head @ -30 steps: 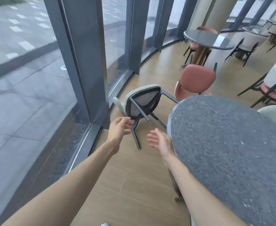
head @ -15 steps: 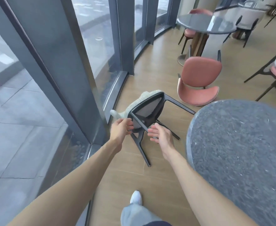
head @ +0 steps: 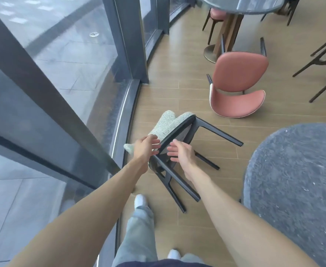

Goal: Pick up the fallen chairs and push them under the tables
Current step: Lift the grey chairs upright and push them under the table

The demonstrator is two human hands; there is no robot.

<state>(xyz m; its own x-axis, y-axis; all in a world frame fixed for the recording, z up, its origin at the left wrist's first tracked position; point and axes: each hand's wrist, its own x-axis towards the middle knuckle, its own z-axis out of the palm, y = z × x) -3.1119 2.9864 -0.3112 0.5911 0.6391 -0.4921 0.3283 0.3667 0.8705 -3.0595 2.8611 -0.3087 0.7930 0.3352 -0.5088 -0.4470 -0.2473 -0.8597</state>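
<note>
at 6 o'clock, nearest, the person's legs in pale jeans point(head: 139, 234) and two white shoes stand on the wooden floor point(head: 158, 89). at 4 o'clock the round grey speckled desk point(head: 297, 185) fills the lower right. just past the feet, at centre, the fallen chair point(head: 174, 130) lies on its side, dark legs pointing towards 5 and 3 o'clock, its light woven seat and back turned to the window frame point(head: 123, 120) at 9 o'clock. the left hand point(head: 145, 149) lies on the woven cushion edge, fingers point(head: 154, 140) loosely bent over it; whether they truly clasp it i cannot tell. the right hand point(head: 181, 153) sits at the dark underside of the seat frame, fingers point(head: 172, 151) spread fairly wide and relaxed, not wrapped round anything. farther on, at 1 o'clock, a pink chair point(head: 239, 83) also lies tipped over on the floor. beyond it, at 12 to 1 o'clock, a second dark round desk point(head: 241, 4) stands on a wooden pedestal with a brass base, another pink chair point(head: 216, 14) tucked beside it. at 3 o'clock, dark chair legs point(head: 318, 60) show at the frame edge
</note>
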